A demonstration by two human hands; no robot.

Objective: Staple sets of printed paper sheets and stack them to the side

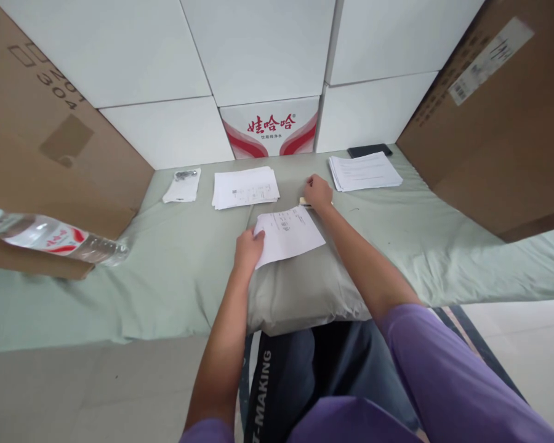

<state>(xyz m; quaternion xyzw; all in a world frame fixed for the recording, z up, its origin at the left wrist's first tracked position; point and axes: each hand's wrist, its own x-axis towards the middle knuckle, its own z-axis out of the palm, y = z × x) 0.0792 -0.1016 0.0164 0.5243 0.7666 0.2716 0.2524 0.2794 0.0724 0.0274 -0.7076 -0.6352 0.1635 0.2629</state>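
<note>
Head view is showing a bed covered in a pale green sheet (pixel 420 246), walled in by cardboard boxes. Starting at the left, a water bottle (pixel 50 237) is lying on its side beside a small white packet (pixel 182 186); next, a paper stack (pixel 245 187) is sitting squared near the back. At the centre, the left hand (pixel 248 247) is pinching the near-left edge of a printed sheet (pixel 289 234), likely steadying it on the raised cushion. Just beyond, the right hand (pixel 318 192) is closing over a small pale object (pixel 303 201), its grip narrow. Further right, a second stack (pixel 364 171) is resting before a dark phone (pixel 369 149).
</note>
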